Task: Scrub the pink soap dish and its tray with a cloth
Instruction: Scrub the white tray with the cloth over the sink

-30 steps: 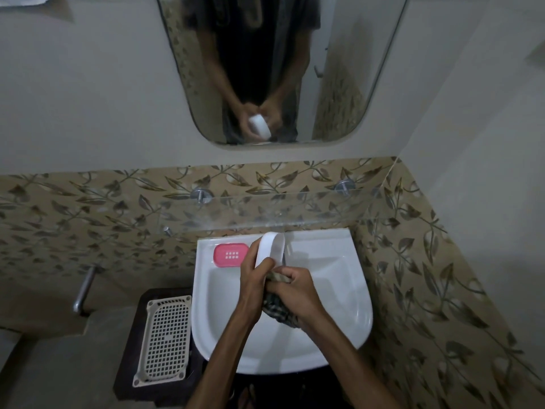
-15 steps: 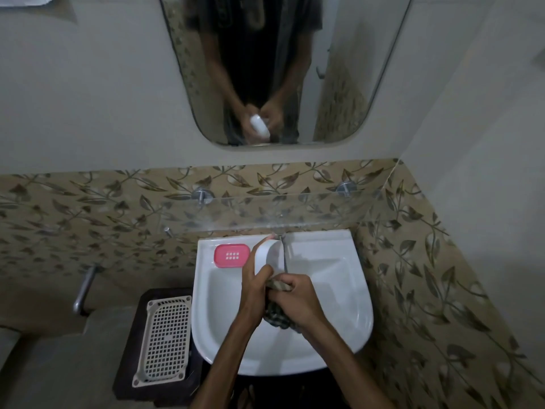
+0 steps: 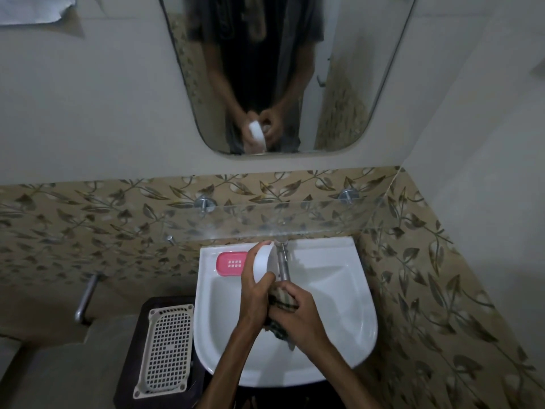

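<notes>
Head view showed the left hand gripping the white tray upright over the sink, the right hand clutching the cloth; pink soap dish on the rim. Tray looked light, stiff, probably slippery, best held by its edges

Basin: glossy white ceramic, smooth, bright highlights. Tap at 12 o'clock of bowl: polished metal. Pink tray, 10 o'clock on basin ledge: smooth plastic, slight sheen. White dish: smooth plastic, semi-gloss. Cloth: woven checked fabric, matt. Grid basket, 8 o'clock of basin: off-white plastic, dull. Shelf: clear glass on metal studs. Wall tiles: leaf-patterned, glossy. Mirror: reflective glass.
</notes>
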